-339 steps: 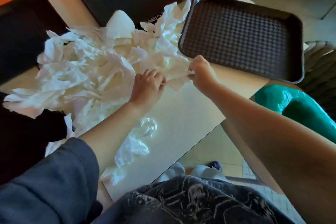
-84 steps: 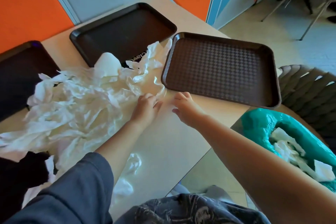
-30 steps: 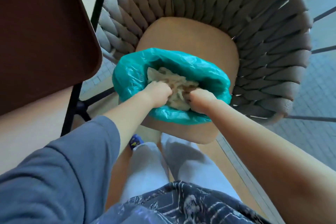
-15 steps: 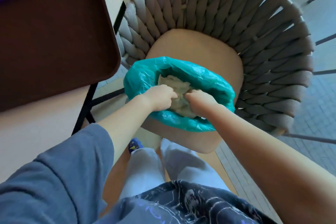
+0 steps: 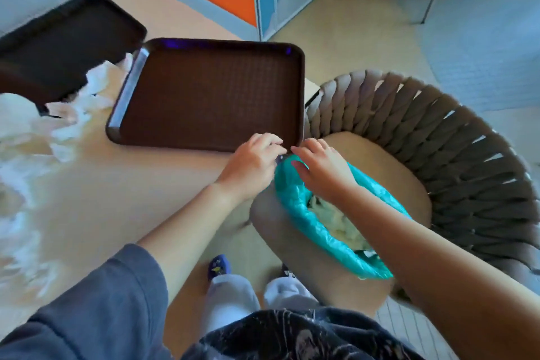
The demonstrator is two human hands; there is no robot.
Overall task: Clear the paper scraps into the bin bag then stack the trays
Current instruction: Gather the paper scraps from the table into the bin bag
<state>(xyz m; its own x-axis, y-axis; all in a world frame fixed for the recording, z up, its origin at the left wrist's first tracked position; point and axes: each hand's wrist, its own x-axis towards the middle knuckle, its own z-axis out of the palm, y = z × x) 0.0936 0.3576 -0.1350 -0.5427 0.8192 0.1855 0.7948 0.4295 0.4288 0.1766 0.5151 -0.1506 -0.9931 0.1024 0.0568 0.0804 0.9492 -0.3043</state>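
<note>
Both hands at the near right corner of the brown tray (image 5: pixel 210 93) — nothing gripped.

Left hand (image 5: pixel 251 165) over the table (image 5: pixel 117 199) edge, fingers loosely bent, tips at the tray rim, holding nothing. Right hand (image 5: pixel 321 169) just beside it, fingers relaxed, above the rim of the teal bin bag (image 5: pixel 309 219) — bag on the woven chair (image 5: pixel 438 155) seat, paper inside. Paper scraps (image 5: pixel 38 137) spread over the table's left side, blurred, some lying against the black tray (image 5: pixel 58 47) at far left.
</note>
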